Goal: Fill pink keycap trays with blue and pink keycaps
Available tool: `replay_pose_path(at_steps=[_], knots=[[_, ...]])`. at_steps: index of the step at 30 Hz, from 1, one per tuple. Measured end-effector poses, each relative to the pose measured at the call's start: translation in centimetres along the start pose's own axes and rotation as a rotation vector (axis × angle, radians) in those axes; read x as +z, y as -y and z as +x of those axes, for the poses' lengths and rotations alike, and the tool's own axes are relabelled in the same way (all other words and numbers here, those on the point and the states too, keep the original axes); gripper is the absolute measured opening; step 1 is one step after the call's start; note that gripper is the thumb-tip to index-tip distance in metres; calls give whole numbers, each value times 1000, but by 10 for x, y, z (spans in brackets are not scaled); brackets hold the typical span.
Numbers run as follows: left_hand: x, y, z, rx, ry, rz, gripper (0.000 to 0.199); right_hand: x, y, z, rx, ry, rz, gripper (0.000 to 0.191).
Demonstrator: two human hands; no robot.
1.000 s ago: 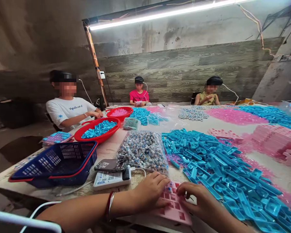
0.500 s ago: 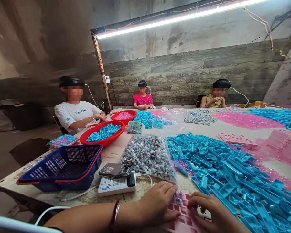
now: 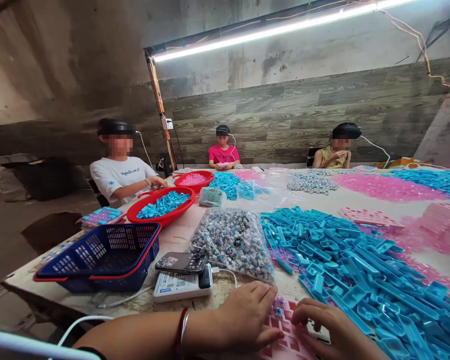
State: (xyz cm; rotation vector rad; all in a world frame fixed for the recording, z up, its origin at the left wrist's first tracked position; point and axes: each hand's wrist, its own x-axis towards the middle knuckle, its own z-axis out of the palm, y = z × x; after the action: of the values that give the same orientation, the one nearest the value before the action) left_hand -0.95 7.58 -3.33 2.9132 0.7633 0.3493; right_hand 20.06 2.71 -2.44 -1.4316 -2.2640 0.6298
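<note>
At the near edge of the table lies a pink keyboard plate [image 3: 288,341] with rows of square openings. Small clear-and-blue key switches [image 3: 279,309] sit at its far end. My left hand [image 3: 245,315] closes on the plate's left side, its fingers at the far corner and the thumb across the openings. On the right side my right hand [image 3: 328,325] is curled with its fingertips against the plate; part of its grip is hidden. A white object [image 3: 318,331] shows in the gap under my right hand, too covered to name.
A bag of switches [image 3: 230,242] lies ahead, beside a heap of blue plastic pieces [image 3: 345,265]. To the left are a phone [image 3: 180,262] on a white power bank [image 3: 182,287], a navy basket [image 3: 97,280] and red baskets [image 3: 165,220]. Three people sit across the table.
The view has shifted slightly, so everything sits a little further right. Both my hands keep nearly the same place on the plate. The person at left has moved a hand nearer the red basket.
</note>
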Motion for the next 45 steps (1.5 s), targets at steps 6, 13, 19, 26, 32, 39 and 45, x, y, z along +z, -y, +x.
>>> replay_pose_path(at_steps=[6, 13, 19, 26, 32, 39, 45], knots=[[1, -1, 1, 30, 18, 55, 68, 2, -3, 2, -30, -13, -4, 14], [-1, 0, 2, 41, 35, 98, 68, 1, -3, 2, -33, -32, 12, 14], [-2, 0, 1, 61, 49, 103, 69, 3, -7, 2, -55, -34, 15, 14], [0, 2, 1, 56, 38, 85, 71, 0, -1, 0, -37, -47, 23, 13], [0, 1, 1, 53, 33, 78, 70, -1, 2, 0, -41, -83, 46, 14], [-3, 0, 1, 41, 54, 59, 69, 0, -2, 2, -53, -24, 19, 14], [-7, -1, -1, 35, 72, 19, 71, 0, -1, 1, -43, -57, 11, 13]])
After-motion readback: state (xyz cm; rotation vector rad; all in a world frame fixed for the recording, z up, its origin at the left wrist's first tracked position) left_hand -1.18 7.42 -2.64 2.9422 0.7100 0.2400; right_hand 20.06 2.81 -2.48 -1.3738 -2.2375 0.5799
